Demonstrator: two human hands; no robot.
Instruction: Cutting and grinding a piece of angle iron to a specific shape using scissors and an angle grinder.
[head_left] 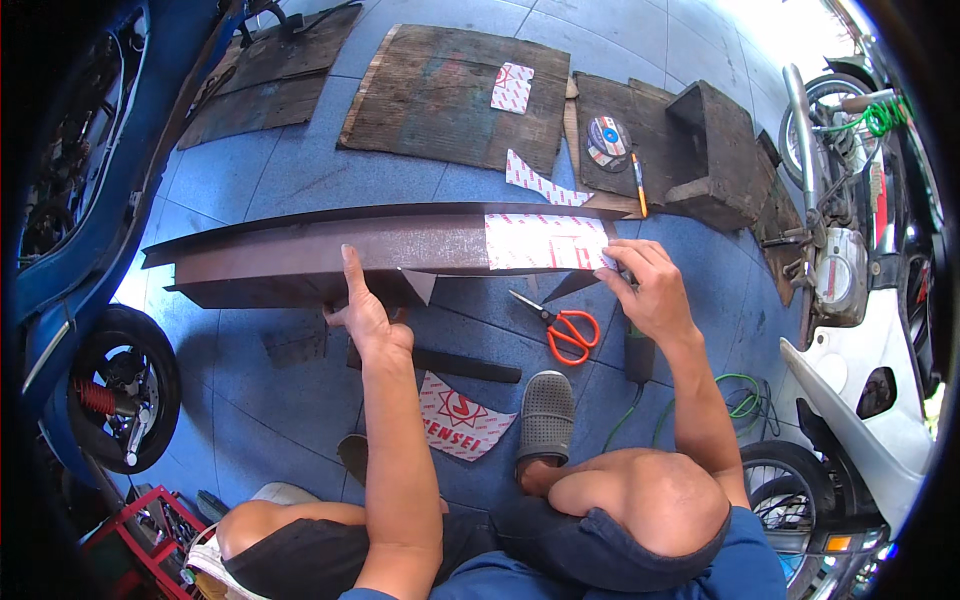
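A long brown steel channel [260,250] lies crosswise before me, with a white and red patterned sheet [545,240] over its right part. My left hand [365,320] grips the channel, thumb on its face and fingers under its near edge. My right hand [652,285] is closed on the right end of the sheet and channel, fingertips on the sheet's edge. Below lie red-handled scissors [570,338], a green angle grinder [639,358] with a coiled cord, a dark strip [465,365] and another patterned offcut [465,420].
Wooden boards [420,90], a cutting disc stack [608,142], a yellow pen [638,180] and a wooden box [720,150] lie beyond. Motorcycles stand at left [130,390] and right [840,265]. A red rack [130,535] is at lower left. My sandalled foot [546,420] rests on the tiles.
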